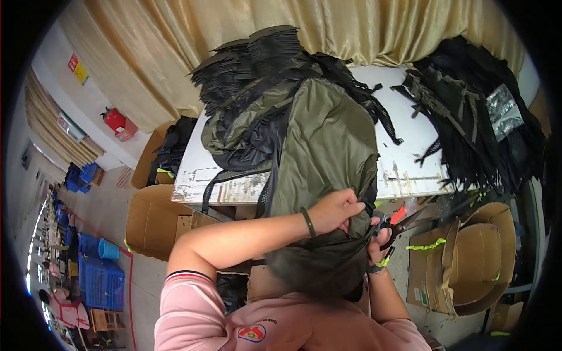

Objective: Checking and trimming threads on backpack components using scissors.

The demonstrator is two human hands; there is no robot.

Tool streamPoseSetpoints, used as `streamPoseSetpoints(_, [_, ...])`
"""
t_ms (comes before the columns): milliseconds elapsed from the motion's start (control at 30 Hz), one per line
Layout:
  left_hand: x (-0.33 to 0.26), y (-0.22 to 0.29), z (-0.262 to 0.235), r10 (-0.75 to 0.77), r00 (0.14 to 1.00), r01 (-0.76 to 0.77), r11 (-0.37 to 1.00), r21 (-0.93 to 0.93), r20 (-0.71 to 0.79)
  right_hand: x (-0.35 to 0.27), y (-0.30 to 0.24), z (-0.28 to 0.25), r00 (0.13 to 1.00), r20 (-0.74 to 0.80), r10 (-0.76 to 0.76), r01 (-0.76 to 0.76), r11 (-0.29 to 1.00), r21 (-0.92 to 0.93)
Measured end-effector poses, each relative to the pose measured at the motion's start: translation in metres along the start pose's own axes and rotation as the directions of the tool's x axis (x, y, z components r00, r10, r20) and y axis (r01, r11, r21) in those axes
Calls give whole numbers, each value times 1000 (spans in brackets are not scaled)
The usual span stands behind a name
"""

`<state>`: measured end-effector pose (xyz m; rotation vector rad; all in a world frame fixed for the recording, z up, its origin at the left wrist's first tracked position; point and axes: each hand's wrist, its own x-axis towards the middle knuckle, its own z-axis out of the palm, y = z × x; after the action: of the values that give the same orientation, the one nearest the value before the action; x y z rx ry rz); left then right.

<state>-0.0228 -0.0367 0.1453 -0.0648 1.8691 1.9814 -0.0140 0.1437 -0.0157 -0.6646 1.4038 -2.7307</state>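
Observation:
A large olive-green and black bag [325,134] of thin, shiny fabric lies over the table's front edge and hangs down against my body. My left hand [338,212] is closed on the fabric near the bag's right edge, fingertips partly hidden in the folds. Just to its right, my right hand [379,241] holds a pair of scissors [404,226], the dark blades pointing right, away from the bag. A red piece shows beside the blades. Whether the right fingers also pinch the fabric edge is hidden.
Stacked dark pieces [252,61] stand at the back of the white table [392,161]. Black strapped pieces [468,111] with a clear plastic packet [504,112] heap at the right. Cardboard boxes stand at left [153,219] and right [483,263]. Gold curtains [374,29] hang behind.

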Motion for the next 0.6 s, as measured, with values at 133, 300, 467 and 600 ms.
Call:
streamPoseSetpoints(133, [33, -17, 9, 107, 985, -144, 939, 312, 134, -40, -37, -7, 928, -200, 315, -319, 948, 12])
streamPoseSetpoints(300, [97, 53, -32, 809, 486, -3, -377, 926, 331, -70, -63, -11, 829, -314, 463, -494, 869, -24])
streamPoseSetpoints(467, [140, 77, -124, 671, 640, 304, 226, 926, -374, -109, -69, -29, 736, -392, 552, -611, 791, -32])
streamPoseSetpoints(600, [120, 69, -179, 511, 726, 112, 572, 813, -460, -116, -84, -31, 656, -187, 731, -754, 641, -140])
